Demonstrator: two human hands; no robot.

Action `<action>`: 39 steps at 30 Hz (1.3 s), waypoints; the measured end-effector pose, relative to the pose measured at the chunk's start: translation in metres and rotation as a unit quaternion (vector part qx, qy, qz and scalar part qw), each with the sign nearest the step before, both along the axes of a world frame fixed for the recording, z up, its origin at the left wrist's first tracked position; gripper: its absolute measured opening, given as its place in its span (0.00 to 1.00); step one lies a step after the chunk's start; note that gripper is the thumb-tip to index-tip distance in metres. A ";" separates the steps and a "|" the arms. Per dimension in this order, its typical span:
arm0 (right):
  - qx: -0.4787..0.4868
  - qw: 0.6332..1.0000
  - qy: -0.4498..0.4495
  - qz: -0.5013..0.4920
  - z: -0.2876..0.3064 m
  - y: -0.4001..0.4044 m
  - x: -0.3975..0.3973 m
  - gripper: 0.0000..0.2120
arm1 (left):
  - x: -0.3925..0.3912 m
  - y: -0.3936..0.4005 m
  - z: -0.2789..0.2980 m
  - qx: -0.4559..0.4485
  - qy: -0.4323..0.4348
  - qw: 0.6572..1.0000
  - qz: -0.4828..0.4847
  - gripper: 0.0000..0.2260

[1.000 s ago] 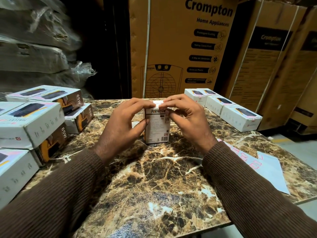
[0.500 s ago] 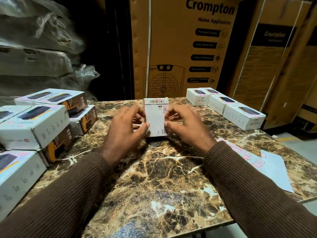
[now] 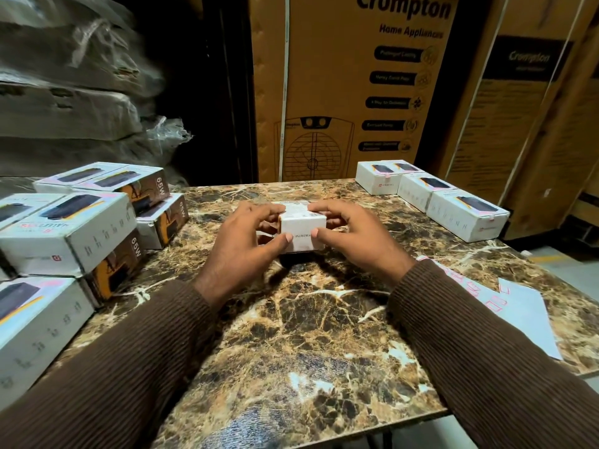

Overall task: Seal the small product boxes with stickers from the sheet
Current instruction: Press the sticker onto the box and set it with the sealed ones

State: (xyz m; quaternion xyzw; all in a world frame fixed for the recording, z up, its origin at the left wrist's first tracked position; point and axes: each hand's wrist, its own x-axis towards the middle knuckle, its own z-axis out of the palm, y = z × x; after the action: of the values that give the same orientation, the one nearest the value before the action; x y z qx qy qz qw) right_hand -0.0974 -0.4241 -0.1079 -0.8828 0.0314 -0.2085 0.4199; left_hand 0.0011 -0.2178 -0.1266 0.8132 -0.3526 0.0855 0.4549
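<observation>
- Both hands hold one small white box (image 3: 303, 230) at the middle of the counter (image 3: 311, 335). The left hand (image 3: 241, 246) has its thumb on the near face and its fingers curled over the top left edge; the right hand (image 3: 353, 236) mirrors it on the right side. Each grip is closed around the box.
- The box lies low, with its printed end facing the camera. No sticker shows on this end, so I judge this end is not yet sealed.
- On the right, a row of white boxes (image 3: 453, 205) lies flat; the nearest shows a pink tab at its end, so these look finished.
- On the left, a stack of boxes (image 3: 68, 234) sits piled; these seem to be waiting, though I cannot tell for sure.
- The sticker sheet (image 3: 518, 315) lies near the right forearm, with pink stickers left on it.
</observation>
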 end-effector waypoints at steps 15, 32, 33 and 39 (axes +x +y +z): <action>-0.063 0.998 0.015 -0.021 -0.003 0.000 0.001 0.10 | -0.003 0.000 0.000 0.049 -0.002 0.998 0.045 0.09; -0.054 0.969 -0.240 -0.032 0.011 0.006 -0.003 0.06 | -0.016 0.002 0.015 -0.130 -0.150 0.980 -0.005 0.15; -0.058 0.969 -0.236 -0.034 0.011 0.006 -0.003 0.06 | -0.016 0.002 0.015 -0.127 -0.152 0.980 -0.004 0.15; -0.081 0.969 -0.232 -0.028 0.012 0.008 -0.003 0.05 | -0.018 0.002 0.016 -0.117 -0.163 0.980 0.004 0.12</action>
State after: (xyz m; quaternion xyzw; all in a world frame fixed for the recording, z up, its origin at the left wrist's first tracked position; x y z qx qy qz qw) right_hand -0.1005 -0.4165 -0.0964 -0.8401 -0.0593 -0.4210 0.3369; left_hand -0.0168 -0.2156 -0.1107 0.7308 -0.4060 0.2598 0.4833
